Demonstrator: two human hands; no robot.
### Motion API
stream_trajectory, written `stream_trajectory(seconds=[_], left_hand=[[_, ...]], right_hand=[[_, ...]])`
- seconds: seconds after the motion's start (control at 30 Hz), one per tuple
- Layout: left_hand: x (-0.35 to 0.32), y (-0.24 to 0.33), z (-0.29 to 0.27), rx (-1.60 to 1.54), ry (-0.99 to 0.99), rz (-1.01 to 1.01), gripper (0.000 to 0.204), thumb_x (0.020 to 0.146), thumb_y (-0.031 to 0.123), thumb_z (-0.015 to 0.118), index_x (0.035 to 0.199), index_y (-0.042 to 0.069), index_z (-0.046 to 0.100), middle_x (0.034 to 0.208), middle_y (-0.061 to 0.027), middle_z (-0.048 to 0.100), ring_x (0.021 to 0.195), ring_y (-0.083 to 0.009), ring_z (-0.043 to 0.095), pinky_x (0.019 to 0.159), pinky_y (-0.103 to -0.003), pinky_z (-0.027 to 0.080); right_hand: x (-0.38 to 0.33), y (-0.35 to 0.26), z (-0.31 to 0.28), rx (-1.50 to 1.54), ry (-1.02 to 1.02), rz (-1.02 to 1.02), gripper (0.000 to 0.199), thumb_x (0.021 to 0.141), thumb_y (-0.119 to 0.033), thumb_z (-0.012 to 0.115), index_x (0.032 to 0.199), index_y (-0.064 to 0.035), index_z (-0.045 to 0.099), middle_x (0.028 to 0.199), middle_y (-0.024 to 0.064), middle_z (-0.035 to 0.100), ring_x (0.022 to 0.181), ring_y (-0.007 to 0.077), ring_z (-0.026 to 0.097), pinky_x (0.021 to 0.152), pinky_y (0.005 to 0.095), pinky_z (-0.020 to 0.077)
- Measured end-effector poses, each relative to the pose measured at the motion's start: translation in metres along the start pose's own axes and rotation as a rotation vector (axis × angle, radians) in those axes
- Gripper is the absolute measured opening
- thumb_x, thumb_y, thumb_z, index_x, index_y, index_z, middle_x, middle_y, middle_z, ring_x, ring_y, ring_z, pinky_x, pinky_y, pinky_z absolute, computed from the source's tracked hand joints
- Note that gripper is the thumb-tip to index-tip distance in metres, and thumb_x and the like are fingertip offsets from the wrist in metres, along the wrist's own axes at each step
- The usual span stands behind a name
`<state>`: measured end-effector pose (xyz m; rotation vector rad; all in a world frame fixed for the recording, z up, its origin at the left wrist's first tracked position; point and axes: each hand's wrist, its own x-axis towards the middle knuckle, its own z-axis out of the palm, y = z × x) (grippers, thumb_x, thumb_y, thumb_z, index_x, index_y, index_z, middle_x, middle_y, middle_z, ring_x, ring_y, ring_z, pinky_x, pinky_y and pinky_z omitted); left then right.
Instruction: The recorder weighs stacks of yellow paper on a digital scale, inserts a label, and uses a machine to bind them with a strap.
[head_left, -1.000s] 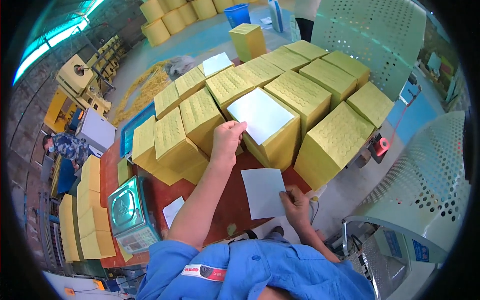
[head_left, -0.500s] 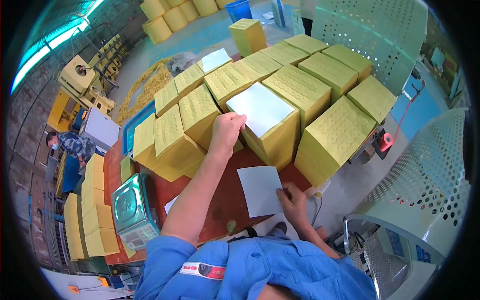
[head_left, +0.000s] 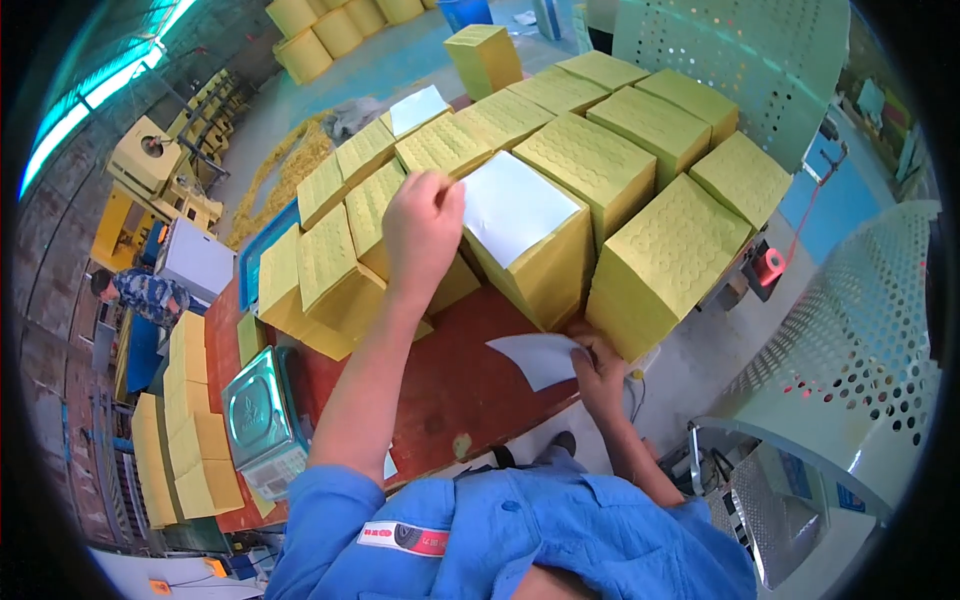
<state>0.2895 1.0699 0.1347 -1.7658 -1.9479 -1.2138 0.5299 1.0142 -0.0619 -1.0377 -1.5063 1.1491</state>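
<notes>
A white paper sheet [head_left: 525,205] lies on top of a tall yellow paper stack [head_left: 548,285] at the middle of the table. My left hand [head_left: 422,235] is closed like a fist at the left edge of that sheet; whether anything is between its fingertips is hidden. Low in front of the same stack, my right hand [head_left: 600,375] grips a second white paper sheet [head_left: 540,362] by its right side. This one is bent into a curve, over the front part of the red table [head_left: 440,415].
Embossed yellow paper stacks [head_left: 580,155] crowd the table's far and right parts. A green metal tin [head_left: 262,410] stands at left, beside more yellow stacks [head_left: 195,440]. A perforated metal guard [head_left: 850,340] rises at right. Far left, another person [head_left: 145,292] bends over.
My left hand has drawn back leftward on the sheet's edge, its fingers more curled. The right hand has moved slightly forward, and its flat sheet has become curved.
</notes>
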Motion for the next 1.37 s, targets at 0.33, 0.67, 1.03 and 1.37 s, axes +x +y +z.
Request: stream_trajectory(seconds=[0.33, 0.67, 1.03, 1.37], left_hand=[[0.016, -0.004, 0.077, 0.302, -0.442, 0.244, 0.045, 0.095, 0.032, 0.046, 0.119, -0.005, 0.057, 0.126, -0.0242, 0.057, 0.118, -0.0378, 0.052, 0.101, -0.044, 0.042], [0.006, -0.016, 0.054, 0.173, -0.616, 0.259, 0.04, 0.091, 0.028, 0.051, 0.115, -0.003, 0.06, 0.125, -0.0209, 0.059, 0.116, -0.0375, 0.053, 0.1, -0.043, 0.042], [-0.009, -0.026, 0.031, 0.173, -0.62, 0.306, 0.04, 0.094, 0.027, 0.048, 0.118, -0.002, 0.06, 0.122, -0.0204, 0.061, 0.113, -0.0381, 0.055, 0.099, -0.044, 0.042], [0.0, -0.03, 0.036, 0.167, -0.661, 0.22, 0.048, 0.094, 0.039, 0.041, 0.111, -0.001, 0.063, 0.122, -0.0208, 0.06, 0.116, -0.0346, 0.055, 0.102, -0.046, 0.042]], right_hand=[[0.018, 0.02, 0.027, -0.128, 0.116, -0.17, 0.011, 0.078, 0.002, 0.059, 0.088, 0.0022, 0.062, 0.129, 0.0242, 0.057, 0.117, 0.0388, 0.056, 0.1, 0.042, 0.0419], [0.002, 0.015, 0.021, -0.104, 0.058, -0.14, 0.015, 0.076, 0.001, 0.057, 0.09, 0.0022, 0.063, 0.132, 0.0267, 0.053, 0.119, 0.0404, 0.054, 0.1, 0.0416, 0.0425], [-0.012, 0.006, -0.002, -0.168, 0.103, -0.164, 0.012, 0.075, -0.001, 0.056, 0.085, 0.0028, 0.06, 0.132, 0.0248, 0.055, 0.116, 0.0382, 0.057, 0.095, 0.0411, 0.0455], [0.003, -0.004, 0.028, -0.608, 0.08, -0.256, 0.018, 0.074, -0.001, 0.057, 0.092, 0.0021, 0.06, 0.146, 0.0262, 0.04, 0.127, 0.0408, 0.048, 0.101, 0.0423, 0.0435]])
